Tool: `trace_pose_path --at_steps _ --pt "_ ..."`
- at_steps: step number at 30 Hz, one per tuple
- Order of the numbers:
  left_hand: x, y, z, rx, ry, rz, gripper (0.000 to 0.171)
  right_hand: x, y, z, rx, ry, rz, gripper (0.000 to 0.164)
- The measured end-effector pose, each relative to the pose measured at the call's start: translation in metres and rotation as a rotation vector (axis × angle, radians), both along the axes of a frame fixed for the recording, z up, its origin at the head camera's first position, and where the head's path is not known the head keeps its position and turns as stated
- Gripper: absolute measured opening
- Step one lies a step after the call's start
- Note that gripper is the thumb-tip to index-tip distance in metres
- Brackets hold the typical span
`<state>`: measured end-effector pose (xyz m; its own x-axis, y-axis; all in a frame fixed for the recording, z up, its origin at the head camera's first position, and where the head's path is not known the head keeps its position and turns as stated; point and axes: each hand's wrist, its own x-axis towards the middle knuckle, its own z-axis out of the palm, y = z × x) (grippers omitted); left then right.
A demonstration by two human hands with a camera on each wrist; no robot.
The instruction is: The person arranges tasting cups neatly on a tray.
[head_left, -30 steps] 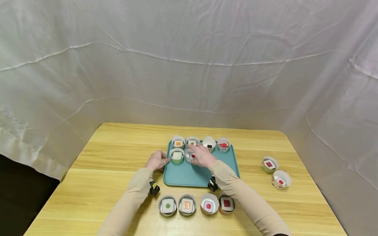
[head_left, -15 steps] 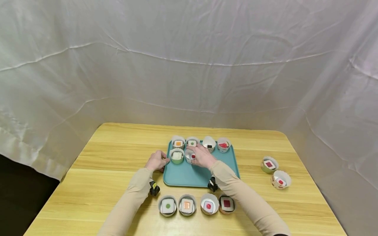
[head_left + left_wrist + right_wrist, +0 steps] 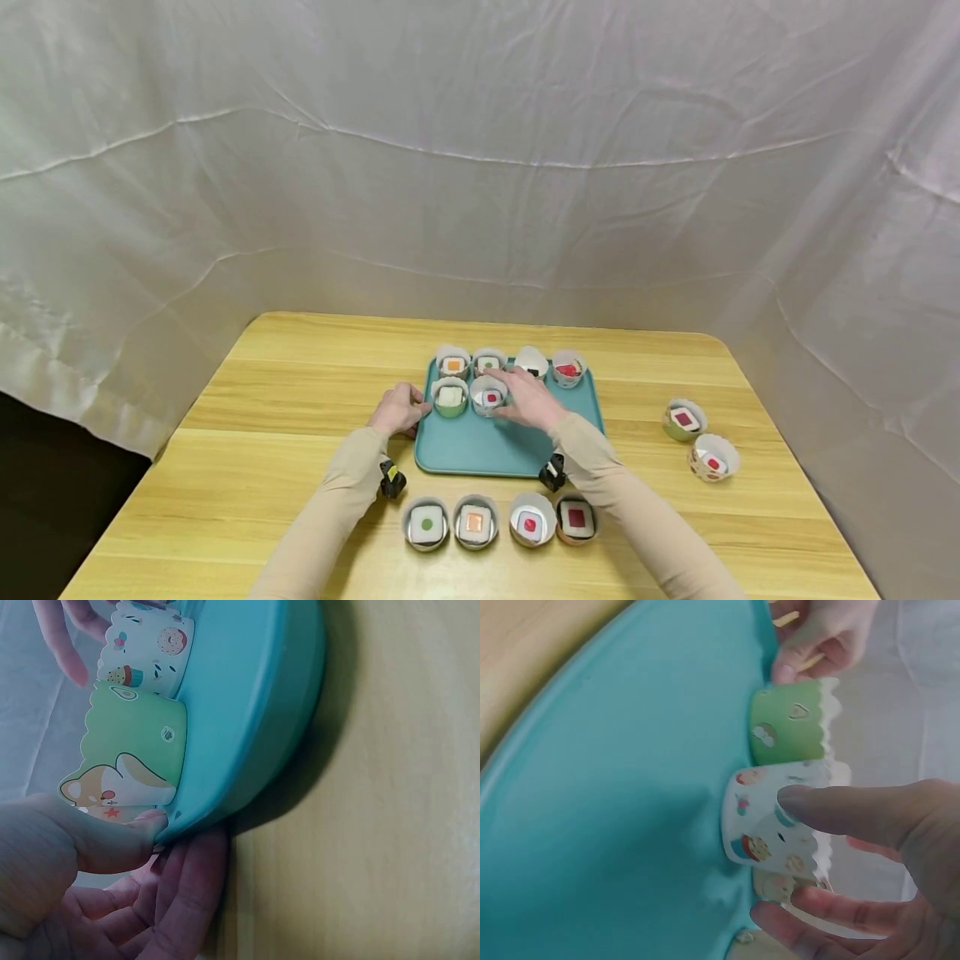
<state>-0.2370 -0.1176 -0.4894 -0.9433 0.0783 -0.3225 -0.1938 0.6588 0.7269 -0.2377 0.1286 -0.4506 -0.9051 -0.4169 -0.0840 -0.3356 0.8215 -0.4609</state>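
Observation:
My left hand pinches the left rim of a teal tray, thumb on top and fingers beneath, as the left wrist view shows. My right hand is spread beside a white patterned paper cup in the second row on the tray; its thumb lies in front of the cup in the right wrist view, and whether it touches cannot be told. A white piece with a red centre sits in that cup. Left of it stands a green paper cup with a pale square piece.
Several filled cups line the tray's back, among them one with an orange-topped piece and one with red pieces. In front of the tray stands a row including a green-dotted piece. At right are a green cup and a patterned cup.
My right hand has let go of the white patterned cup and drawn back a little to the right, its fingers spreading. The left hand has stayed at the tray's rim.

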Motion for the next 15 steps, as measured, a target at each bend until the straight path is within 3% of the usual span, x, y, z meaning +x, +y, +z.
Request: trace_pose_path --at_steps 9,15 --pt "0.000 0.001 0.000 0.002 0.001 0.004 0.026 0.009 0.034 0.006 -0.137 -0.004 -0.079 0.071" --pt "0.001 0.000 0.000 -0.002 0.005 0.004 0.026 0.015 0.066 0.006 -0.286 0.057 -0.185 0.071"
